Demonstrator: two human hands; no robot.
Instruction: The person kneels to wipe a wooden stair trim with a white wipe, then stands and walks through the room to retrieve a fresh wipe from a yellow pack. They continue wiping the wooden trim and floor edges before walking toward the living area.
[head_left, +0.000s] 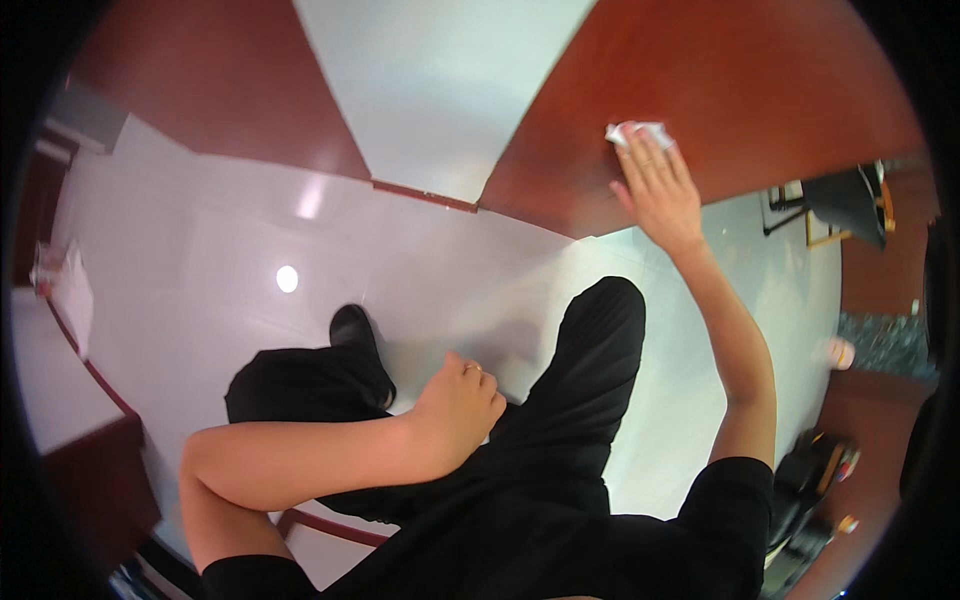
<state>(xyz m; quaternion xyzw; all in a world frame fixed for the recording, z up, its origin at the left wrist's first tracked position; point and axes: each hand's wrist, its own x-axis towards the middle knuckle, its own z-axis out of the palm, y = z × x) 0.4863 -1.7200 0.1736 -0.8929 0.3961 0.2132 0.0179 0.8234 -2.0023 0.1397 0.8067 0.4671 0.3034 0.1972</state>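
My right hand (664, 202) lies flat with its fingers stretched out, pressing a folded white cloth or tissue (658, 133) against a reddish-brown wooden panel (765, 90). The cloth shows beyond and around the fingertips. In front of my lap, my left hand (457, 412) is curled, with a ring on one finger. A small white sliver (486, 439) peeks out below that hand; whether it is held there cannot be told. Both knees are bent in black trousers (592, 352), low over the floor.
Left of the panel stands a pale white panel (442, 82), then another reddish-brown panel (232, 82). Glossy pale tiles (210, 247) cover the floor. At right stands a chair with dark fabric (844, 202). A white-topped cabinet (64, 367) is at left, and black bags or seats (806, 480) sit lower right.
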